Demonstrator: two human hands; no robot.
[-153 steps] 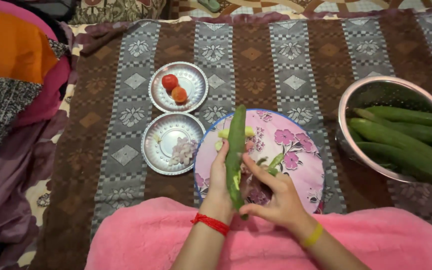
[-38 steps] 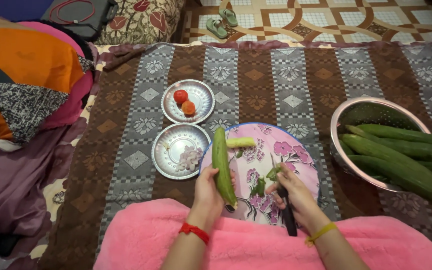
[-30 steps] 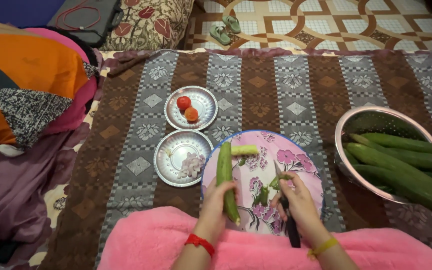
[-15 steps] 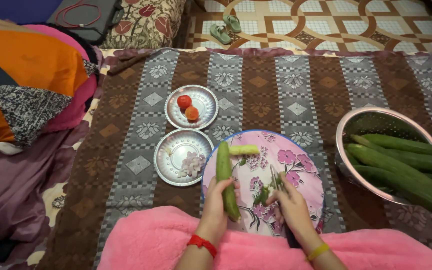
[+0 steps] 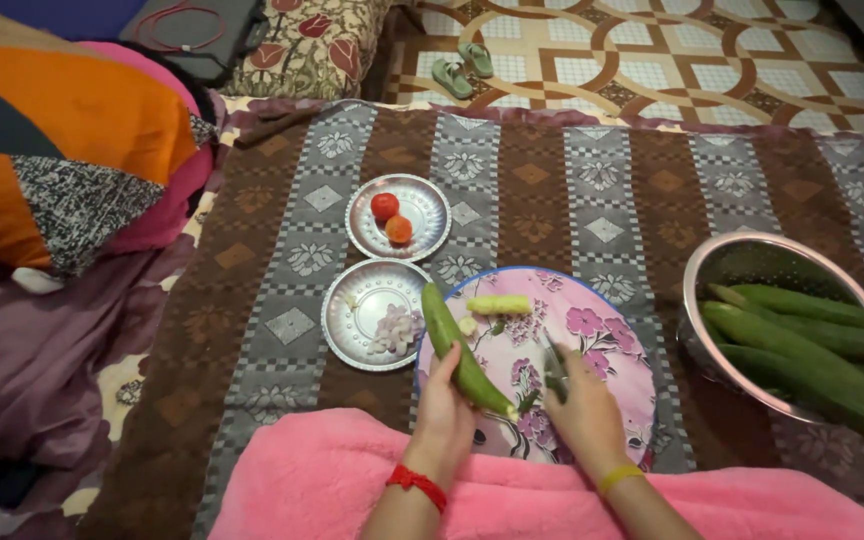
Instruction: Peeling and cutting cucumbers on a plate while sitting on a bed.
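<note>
A round tray (image 5: pixel 612 310) lies on a patterned blanket (image 5: pixel 552 180) just before the person. To its left sit two metal plates: the near plate (image 5: pixel 357 300) holds chopped pieces (image 5: pixel 397 328), the far plate (image 5: pixel 422 195) behind it holds two tomatoes (image 5: pixel 392 218). Over the tray's left edge the left hand (image 5: pixel 444 400) holds a long gourd (image 5: pixel 460 350); the right hand (image 5: pixel 584 412) with a knife (image 5: pixel 554 362) is beside it. A cut piece (image 5: pixel 498 304) lies on the tray's far side. Right of the tray a metal bowl (image 5: pixel 742 250) holds more gourds (image 5: pixel 812 340). Pillows (image 5: pixel 62 130) lie far left, sandals (image 5: pixel 462 65) on the floor behind
</note>
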